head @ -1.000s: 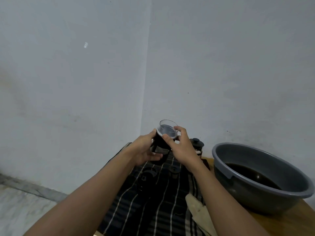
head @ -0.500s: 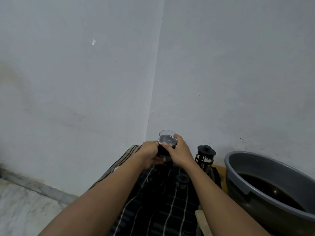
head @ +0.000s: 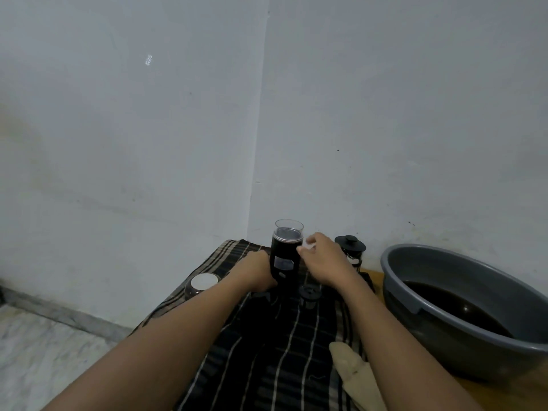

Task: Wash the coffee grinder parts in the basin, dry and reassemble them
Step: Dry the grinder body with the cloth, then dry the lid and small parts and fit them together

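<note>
The grinder (head: 285, 259) stands upright on the striped cloth (head: 296, 351), left of the basin (head: 415, 301) (drying spot, likely). Left hand (head: 256, 272) grips its base to steady it; right hand (head: 321, 259) hovers loosely open beside the clear lid (head: 289, 229).

grinder (head: 285, 259) upright on striped cloth (head: 267, 351), clear lid on top | left hand (head: 257, 272) wraps its lower body | right hand (head: 324, 261) beside its top, fingers loose | small black part (head: 309, 294) just beside its base | grey basin (head: 462, 310) of dark water at right
</note>
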`<state>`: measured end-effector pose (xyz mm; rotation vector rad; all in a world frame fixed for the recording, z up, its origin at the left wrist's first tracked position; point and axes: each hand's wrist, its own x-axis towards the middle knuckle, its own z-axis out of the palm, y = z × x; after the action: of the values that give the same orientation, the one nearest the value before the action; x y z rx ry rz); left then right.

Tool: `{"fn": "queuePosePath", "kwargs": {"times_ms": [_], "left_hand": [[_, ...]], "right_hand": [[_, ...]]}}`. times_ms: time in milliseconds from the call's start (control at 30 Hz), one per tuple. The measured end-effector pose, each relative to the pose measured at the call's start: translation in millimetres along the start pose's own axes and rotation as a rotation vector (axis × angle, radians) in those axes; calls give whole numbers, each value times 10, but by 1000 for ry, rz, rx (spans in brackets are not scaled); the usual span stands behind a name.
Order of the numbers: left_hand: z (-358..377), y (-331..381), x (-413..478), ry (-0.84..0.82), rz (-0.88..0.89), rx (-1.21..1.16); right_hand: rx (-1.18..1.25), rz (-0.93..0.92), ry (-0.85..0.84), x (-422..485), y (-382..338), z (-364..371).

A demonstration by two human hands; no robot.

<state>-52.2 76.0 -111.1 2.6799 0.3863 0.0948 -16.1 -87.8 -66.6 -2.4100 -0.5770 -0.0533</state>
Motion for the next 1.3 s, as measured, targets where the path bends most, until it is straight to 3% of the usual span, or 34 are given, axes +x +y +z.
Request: {"fn": "queuePosePath", "kwargs": {"times_ms": [100,200,333,500,633,733,833,900,1000,1167,1233,1300], "left_hand": [[62,28,-1,-53,-60,178],[66,37,3,-138,-110,264],[58,61,-25,-126,-144,252],[-67,90,-143,-2,-139,174],[-279,108,-264,106,13,-40],[-274,192,-469,77,190,-273],[-142,339,-682,-87,315,-671],[-89,444,-813,-154,365,-967],[-28,578,-947,-281,453,-1307],[138,814,-1021,-310,462,-1509],[167,841,-1017,-304,481,-1472],[142,851,-1034,-312,516,-1453]], "right_hand": [[-230,-29,-210,-500,74,-224],[-481,95,-473,-882,342,-266],[-431,189,-590,-1088,562,-219],[-392,159,-353,-1217,695,-100],[80,146,42,-1234,802,-249],[344,-38,309,-1201,669,-323],[244,-278,363,-1210,464,-334],[184,-330,332,-1207,428,-295],[341,-335,415,-1251,419,-241],[452,-367,637,-1361,306,-296],[327,-432,656,-1350,355,-385],[39,-508,633,-1303,456,-473]]}}
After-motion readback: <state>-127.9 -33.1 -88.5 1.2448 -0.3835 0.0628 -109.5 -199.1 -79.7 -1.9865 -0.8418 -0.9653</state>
